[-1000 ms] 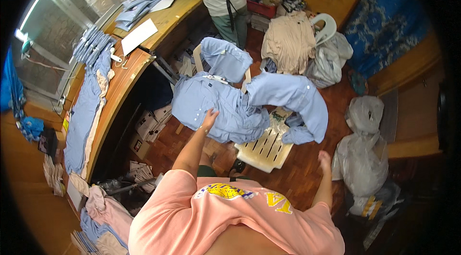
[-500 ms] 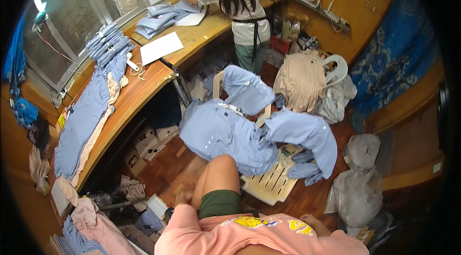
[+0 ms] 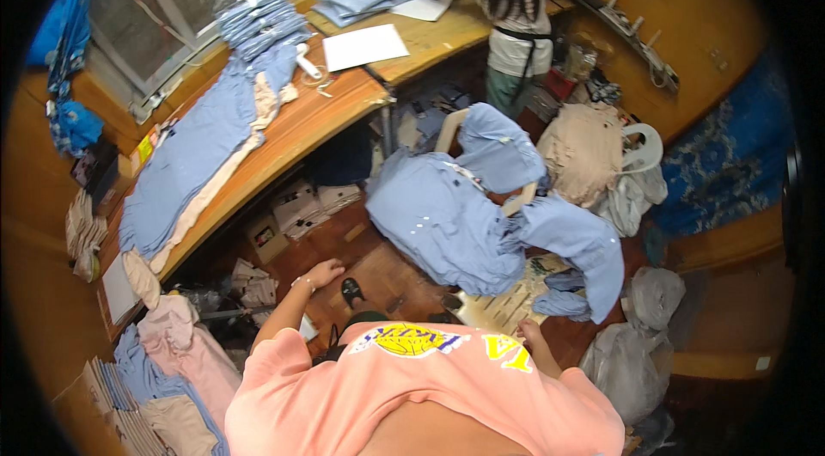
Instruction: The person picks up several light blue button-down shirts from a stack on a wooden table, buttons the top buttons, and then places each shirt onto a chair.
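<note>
Beside the long wooden tabletop [image 3: 301, 125], a whitish plastic chair [image 3: 491, 308] carries heaped blue garments [image 3: 438, 215]. Yellow lettering [image 3: 509, 353] marks the wearer's pink shirt [image 3: 412, 387]. Translucent bags [image 3: 632, 366] hold indistinct contents. Hands: left [image 3: 325, 273] empty, fingers loosely spread; right [image 3: 533, 336], cannot tell.

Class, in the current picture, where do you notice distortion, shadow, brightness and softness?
Head view, left: the front edge of the table bows, with deep shadow beneath; head view, top: the larger white sheet is bright; head view, right: the blue curtain looks soft; head view, corners: black.
</note>
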Demonstrator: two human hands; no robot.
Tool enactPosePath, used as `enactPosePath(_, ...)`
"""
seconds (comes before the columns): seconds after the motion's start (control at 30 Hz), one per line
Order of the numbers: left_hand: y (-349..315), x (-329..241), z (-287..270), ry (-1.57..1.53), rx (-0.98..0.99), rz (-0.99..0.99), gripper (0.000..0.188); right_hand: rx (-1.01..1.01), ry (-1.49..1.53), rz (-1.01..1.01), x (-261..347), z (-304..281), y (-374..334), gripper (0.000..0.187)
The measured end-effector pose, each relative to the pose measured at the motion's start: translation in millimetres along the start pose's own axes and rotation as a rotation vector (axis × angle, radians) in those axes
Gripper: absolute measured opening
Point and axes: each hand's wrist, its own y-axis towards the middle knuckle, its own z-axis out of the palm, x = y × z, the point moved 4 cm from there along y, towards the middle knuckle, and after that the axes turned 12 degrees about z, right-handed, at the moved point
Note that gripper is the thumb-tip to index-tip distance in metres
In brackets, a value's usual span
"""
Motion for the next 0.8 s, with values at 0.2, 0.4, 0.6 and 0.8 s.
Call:
enactPosePath(0.2,-40.2,-13.6,-98.6,0.002,0.025,0.001,0.050,0.246,-0.349,-0.223,156.3,197.5,14.0,0.021)
enactPosePath(0.4,-99.2,4.6,-208.4,-0.247,-0.115,-0.036,0.053,0.604,-0.622,-0.679,361.9,400.3,-109.1,0.023)
enactPosePath(0.6,-138.4,18.2,-347.6,-0.370,-0.655,0.002,0.042,0.899,-0.364,-0.905,539.7,513.5,-306.3,0.023)
enactPosePath(0.8,-197.7,108.6,-414.5,-0.070,-1.129,-0.162,0.033,0.726,-0.511,-1.425,641.5,647.2,-363.8,0.019)
